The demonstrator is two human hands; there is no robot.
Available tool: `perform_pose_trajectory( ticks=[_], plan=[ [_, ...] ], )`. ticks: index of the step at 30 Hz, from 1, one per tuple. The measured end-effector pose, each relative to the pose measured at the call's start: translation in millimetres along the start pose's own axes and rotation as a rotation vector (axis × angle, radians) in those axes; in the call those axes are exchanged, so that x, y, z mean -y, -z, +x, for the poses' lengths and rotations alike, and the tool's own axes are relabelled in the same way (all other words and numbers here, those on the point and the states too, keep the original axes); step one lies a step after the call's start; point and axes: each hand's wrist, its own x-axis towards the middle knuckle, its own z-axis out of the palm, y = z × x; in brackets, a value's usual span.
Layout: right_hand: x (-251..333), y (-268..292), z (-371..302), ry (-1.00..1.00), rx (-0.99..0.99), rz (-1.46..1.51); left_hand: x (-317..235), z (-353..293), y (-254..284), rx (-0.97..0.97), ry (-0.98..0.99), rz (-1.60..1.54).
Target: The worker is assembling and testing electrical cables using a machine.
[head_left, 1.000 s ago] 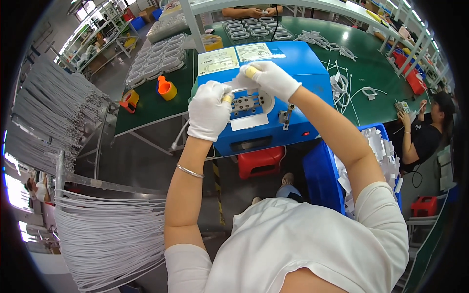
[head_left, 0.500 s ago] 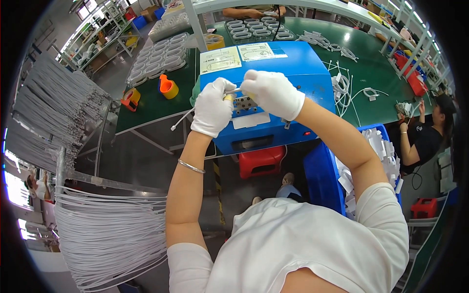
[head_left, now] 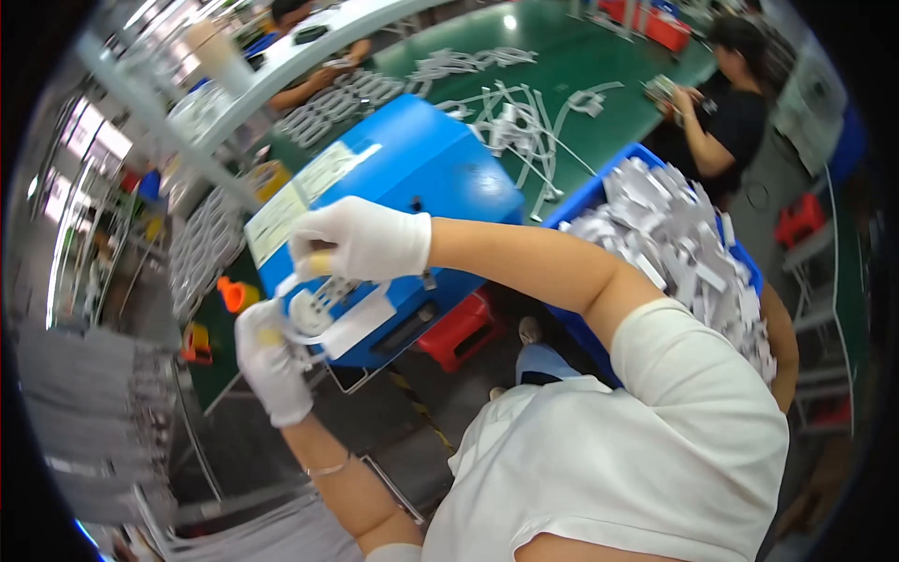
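Observation:
Gloved in white, my left hand (head_left: 272, 361) is closed on a white cable (head_left: 298, 339) that bends in a loop beside its fingers. My right hand (head_left: 361, 239), also in a white glove, is above and to the right with its fingers curled into a pinch at the cable's upper part. Both hands are in front of a blue box-shaped machine (head_left: 421, 150). Behind the cable, a metal plate with holes (head_left: 335, 292) on the machine's front is partly covered. Motion blurs the fingertips and the cable.
A blue bin (head_left: 588, 194) heaped with white pieces (head_left: 670, 234) stands at my right. Coiled white cables (head_left: 510, 131) lie on the green table (head_left: 609, 117). Orange tape dispensers (head_left: 237, 296) are left of the machine. A red stool (head_left: 459, 332) is below. A co-worker (head_left: 726, 103) sits far right.
The view has swung to the right and tilted. My hands have moved apart, with the left lower and the cable now looped between them; more of the bin shows.

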Motion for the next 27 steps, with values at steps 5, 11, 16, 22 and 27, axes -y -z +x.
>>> perform_pose_trajectory(
  ticks=[5, 11, 16, 22, 27],
  plan=[
    [-39, 81, -18, -0.398, -0.342, 0.442, -42, -15, -10, -0.105, -0.111, 0.137],
    [-135, 192, -99, -0.375, -0.964, -0.354, -23, -25, -2, -0.036, -0.061, 0.279],
    [-107, 220, -246, -1.112, -0.576, -1.025, -1, -29, 7, -0.026, 0.034, 0.293],
    [7, 235, -331, -1.458, -0.265, -1.381, 21, -41, 44, -0.096, 0.156, 0.356],
    [110, 250, -352, -1.727, 0.011, -1.382, 39, -43, 55, -0.111, 0.12, 0.337]
  ],
)
